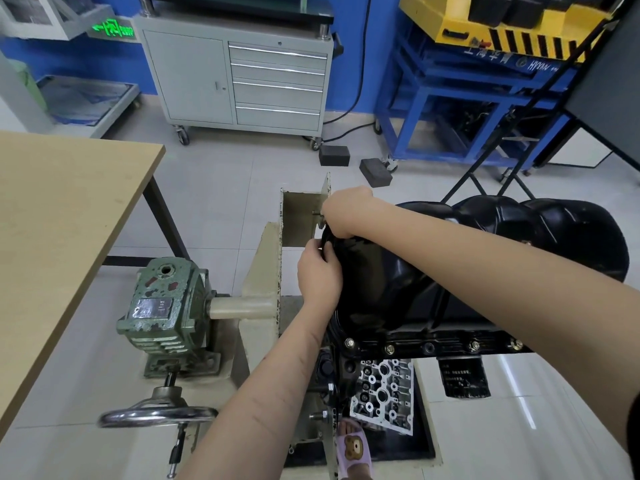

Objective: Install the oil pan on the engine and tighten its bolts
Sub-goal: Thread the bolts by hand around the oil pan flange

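You are gripping the oil pan's (374, 289) far rim with both hands, left (318, 277) and right (343, 211) fingers curled on it, steadying it over the engine (346, 368) so its bolts (389, 348) line up.

The oil pan (388, 289) is seated on the engine (349, 375), which is carried by the stand (273, 258). The gearbox (162, 306) is placed left of the stand, the handwheel (156, 415) before it, the table (62, 216) further left, the cabinet (239, 74) behind.

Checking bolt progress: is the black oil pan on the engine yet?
On. The glossy black oil pan sits on the engine, bolts along its near flange.
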Demonstrator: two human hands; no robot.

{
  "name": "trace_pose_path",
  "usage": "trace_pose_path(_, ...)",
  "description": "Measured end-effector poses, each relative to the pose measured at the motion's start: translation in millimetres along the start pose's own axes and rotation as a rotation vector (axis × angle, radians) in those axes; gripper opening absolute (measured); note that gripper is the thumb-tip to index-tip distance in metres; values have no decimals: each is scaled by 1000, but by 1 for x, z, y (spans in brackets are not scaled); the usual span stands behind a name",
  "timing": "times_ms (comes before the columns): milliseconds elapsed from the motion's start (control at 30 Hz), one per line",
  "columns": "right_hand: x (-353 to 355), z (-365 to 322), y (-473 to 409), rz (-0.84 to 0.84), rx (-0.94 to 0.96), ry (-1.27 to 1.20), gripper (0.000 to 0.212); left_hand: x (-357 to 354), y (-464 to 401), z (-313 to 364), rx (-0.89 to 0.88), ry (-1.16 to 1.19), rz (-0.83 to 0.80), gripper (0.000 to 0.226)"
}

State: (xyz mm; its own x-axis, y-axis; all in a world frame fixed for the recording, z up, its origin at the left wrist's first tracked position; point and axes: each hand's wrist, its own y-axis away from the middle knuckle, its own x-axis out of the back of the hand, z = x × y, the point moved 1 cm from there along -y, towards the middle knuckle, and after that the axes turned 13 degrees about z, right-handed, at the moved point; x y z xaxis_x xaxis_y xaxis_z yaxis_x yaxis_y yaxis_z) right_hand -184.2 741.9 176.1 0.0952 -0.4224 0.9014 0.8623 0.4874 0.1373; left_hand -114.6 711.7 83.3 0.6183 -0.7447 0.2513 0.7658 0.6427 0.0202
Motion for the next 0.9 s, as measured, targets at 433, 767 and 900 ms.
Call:
trace_pose_path(433,15,35,2,-27,-35,-283,33,5,-27,15,-353,-179,-38,33)
trace_pose_path(767,0,40,-7,64,-99,-436,25,3,-48,22,-659,-366,-161,22)
trace_pose_path(900,-1,42,-10,37,-26,-398,30,1,-49,15,-607,-290,-156,22)
